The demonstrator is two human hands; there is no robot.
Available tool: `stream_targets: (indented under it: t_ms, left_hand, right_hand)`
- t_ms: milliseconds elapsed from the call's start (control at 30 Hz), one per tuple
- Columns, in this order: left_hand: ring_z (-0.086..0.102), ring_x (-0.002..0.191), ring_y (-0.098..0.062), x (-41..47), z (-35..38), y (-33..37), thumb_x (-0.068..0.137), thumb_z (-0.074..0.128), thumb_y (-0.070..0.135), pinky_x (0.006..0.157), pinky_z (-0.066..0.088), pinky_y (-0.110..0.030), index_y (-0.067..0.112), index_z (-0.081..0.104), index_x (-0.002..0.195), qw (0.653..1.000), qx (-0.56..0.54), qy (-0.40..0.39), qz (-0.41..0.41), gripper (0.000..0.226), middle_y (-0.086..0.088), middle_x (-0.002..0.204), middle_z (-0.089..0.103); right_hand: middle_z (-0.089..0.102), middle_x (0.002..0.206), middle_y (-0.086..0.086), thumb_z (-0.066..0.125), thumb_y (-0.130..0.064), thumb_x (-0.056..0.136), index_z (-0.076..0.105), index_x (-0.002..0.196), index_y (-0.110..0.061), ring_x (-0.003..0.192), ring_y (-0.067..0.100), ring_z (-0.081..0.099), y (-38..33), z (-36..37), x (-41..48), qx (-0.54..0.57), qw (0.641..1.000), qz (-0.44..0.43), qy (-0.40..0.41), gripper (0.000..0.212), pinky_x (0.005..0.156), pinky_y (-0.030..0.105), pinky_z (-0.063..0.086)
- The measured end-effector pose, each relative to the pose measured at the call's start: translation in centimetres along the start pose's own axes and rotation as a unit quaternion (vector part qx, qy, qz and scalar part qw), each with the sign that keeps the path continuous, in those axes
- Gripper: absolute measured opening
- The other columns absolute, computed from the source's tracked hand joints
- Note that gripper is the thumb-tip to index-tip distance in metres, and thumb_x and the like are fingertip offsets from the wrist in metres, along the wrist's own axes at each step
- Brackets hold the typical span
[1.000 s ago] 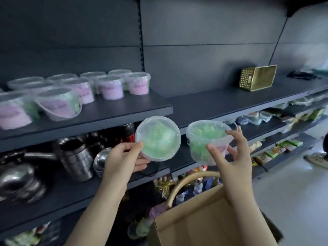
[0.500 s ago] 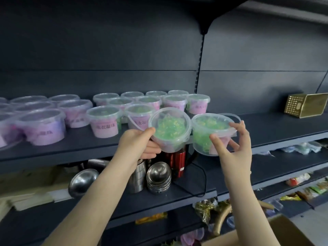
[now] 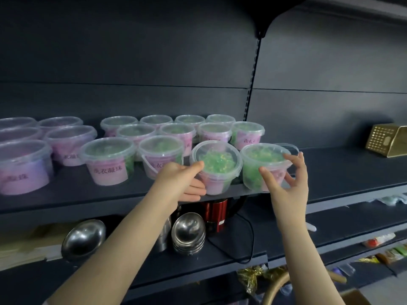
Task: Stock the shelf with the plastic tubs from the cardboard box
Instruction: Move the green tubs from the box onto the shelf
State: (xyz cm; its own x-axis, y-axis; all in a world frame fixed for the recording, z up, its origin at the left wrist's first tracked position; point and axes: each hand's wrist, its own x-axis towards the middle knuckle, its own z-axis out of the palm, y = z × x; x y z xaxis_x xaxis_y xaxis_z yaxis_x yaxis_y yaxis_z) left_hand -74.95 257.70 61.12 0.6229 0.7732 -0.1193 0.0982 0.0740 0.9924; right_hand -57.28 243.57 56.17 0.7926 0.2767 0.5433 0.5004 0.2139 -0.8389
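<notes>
My left hand (image 3: pixel 180 179) grips a clear plastic tub (image 3: pixel 217 168) of green beads, tilted toward me at the front edge of the dark shelf (image 3: pixel 343 172). My right hand (image 3: pixel 288 181) holds a second green-bead tub (image 3: pixel 262 166) by its side, its base at the shelf's front edge just right of the first. Several lidded tubs (image 3: pixel 110 160) with pink labels stand in rows on the shelf to the left and behind. Only a corner of the cardboard box (image 3: pixel 356 297) shows at the bottom right.
A gold perforated container (image 3: pixel 387 139) lies on the same shelf at far right, with bare shelf between it and the tubs. One shelf down sit steel bowls (image 3: pixel 188 233), a red kettle (image 3: pixel 214 213) and its black cord. Packaged goods (image 3: pixel 381 241) fill the lower right shelves.
Both hands have risen from above the cardboard box to the shelf, carrying a tub each. The tubs now reach the shelf's front edge beside the stocked rows.
</notes>
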Motion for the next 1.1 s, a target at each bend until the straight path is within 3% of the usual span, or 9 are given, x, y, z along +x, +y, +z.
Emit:
stream_targets:
  t_ms: [300, 433, 533, 600, 633, 733, 800, 900, 1100]
  left_hand:
    - [0.073, 0.072, -0.028, 2.1, 2.5, 0.0, 0.089, 0.065, 0.033, 0.056, 0.059, -0.035, 0.007, 0.059, 0.101, 0.999, -0.038, 0.019, -0.003, 0.028, -0.014, 0.085, 0.074]
    - [0.072, 0.067, -0.017, 1.7, 2.9, -1.5, 0.092, 0.061, 0.028, 0.058, 0.058, -0.03, 0.015, 0.062, 0.097, 0.992, 0.046, 0.079, 0.081, 0.014, -0.004, 0.087, 0.075]
    - [0.066, 0.068, -0.003, 1.5, 2.5, -1.9, 0.091, 0.057, 0.028, 0.061, 0.054, -0.02, 0.023, 0.059, 0.088, 0.89, 0.269, 0.207, 0.306, 0.006, 0.009, 0.079, 0.072]
    - [0.063, 0.09, -0.007, 2.0, 2.3, -1.4, 0.09, 0.058, 0.024, 0.073, 0.055, -0.029, 0.022, 0.062, 0.101, 0.794, 0.39, 0.234, 0.404, 0.012, 0.01, 0.095, 0.069]
    - [0.058, 0.108, -0.012, 2.5, 2.3, -1.0, 0.09, 0.059, 0.024, 0.086, 0.052, -0.035, 0.021, 0.062, 0.112, 0.773, 0.434, 0.214, 0.41, 0.022, 0.007, 0.11, 0.067]
    - [0.036, 0.136, -0.017, 3.9, 2.5, -0.3, 0.092, 0.057, 0.03, 0.108, 0.032, -0.038, 0.019, 0.058, 0.127, 0.765, 0.512, 0.143, 0.363, 0.037, 0.004, 0.131, 0.058]
    - [0.046, 0.125, -0.022, 4.3, 3.1, -0.5, 0.091, 0.06, 0.027, 0.103, 0.036, -0.035, 0.014, 0.064, 0.119, 0.757, 0.523, 0.15, 0.362, 0.032, -0.002, 0.121, 0.064]
    - [0.053, 0.109, -0.024, 4.2, 4.1, -0.7, 0.087, 0.066, 0.027, 0.092, 0.044, -0.035, 0.012, 0.067, 0.112, 0.761, 0.507, 0.185, 0.36, 0.029, -0.003, 0.109, 0.065]
    - [0.049, 0.122, -0.017, 3.7, 3.2, 0.5, 0.09, 0.058, 0.032, 0.102, 0.036, -0.03, 0.021, 0.062, 0.123, 0.765, 0.52, 0.143, 0.353, 0.035, 0.004, 0.126, 0.062]
  right_hand:
    - [0.018, 0.158, -0.015, 0.073, -0.046, 0.079, 0.044, 0.127, -0.044, 0.139, 0.021, 0.038, 3.3, 0.8, 3.4, -0.034, 0.998, 0.002, -0.048, 0.056, 0.108, 0.05, 0.039]
    - [0.02, 0.159, -0.008, 0.06, -0.053, 0.084, 0.049, 0.133, -0.041, 0.143, 0.001, 0.02, 4.1, 0.0, 4.3, -0.094, 0.992, -0.021, -0.081, 0.051, 0.115, 0.042, 0.03]
    - [0.022, 0.158, -0.003, 0.054, -0.039, 0.093, 0.057, 0.13, -0.035, 0.142, 0.013, 0.026, 4.4, -1.7, 6.6, -0.141, 0.98, -0.074, -0.123, 0.037, 0.115, 0.046, 0.029]
    - [0.031, 0.154, -0.009, 0.055, -0.029, 0.095, 0.061, 0.125, -0.033, 0.143, 0.015, 0.025, 4.4, -3.0, 8.6, -0.181, 0.96, -0.116, -0.178, 0.031, 0.117, 0.044, 0.023]
    - [0.037, 0.148, -0.016, 0.056, -0.027, 0.094, 0.063, 0.12, -0.034, 0.143, 0.007, 0.022, 4.3, -3.5, 9.5, -0.187, 0.951, -0.128, -0.212, 0.028, 0.118, 0.04, 0.02]
    - [0.058, 0.121, -0.023, 0.063, -0.027, 0.089, 0.064, 0.104, -0.039, 0.135, 0.001, 0.036, 3.7, -4.1, 11.1, -0.188, 0.932, -0.16, -0.265, 0.019, 0.114, 0.034, 0.028]
    - [0.061, 0.106, -0.015, 0.068, -0.034, 0.083, 0.064, 0.097, -0.044, 0.118, 0.015, 0.051, 3.2, -3.8, 11.5, -0.208, 0.927, -0.169, -0.261, 0.017, 0.101, 0.024, 0.036]
    - [0.049, 0.087, -0.012, 0.075, -0.036, 0.077, 0.072, 0.092, -0.033, 0.093, 0.016, 0.05, 2.9, -2.4, 11.2, -0.225, 0.927, -0.191, -0.23, 0.016, 0.082, 0.011, 0.033]
    - [0.058, 0.11, -0.013, 0.069, -0.035, 0.084, 0.072, 0.107, -0.032, 0.112, 0.011, 0.045, 2.4, -2.4, 12.4, -0.221, 0.908, -0.178, -0.308, 0.023, 0.095, 0.01, 0.025]
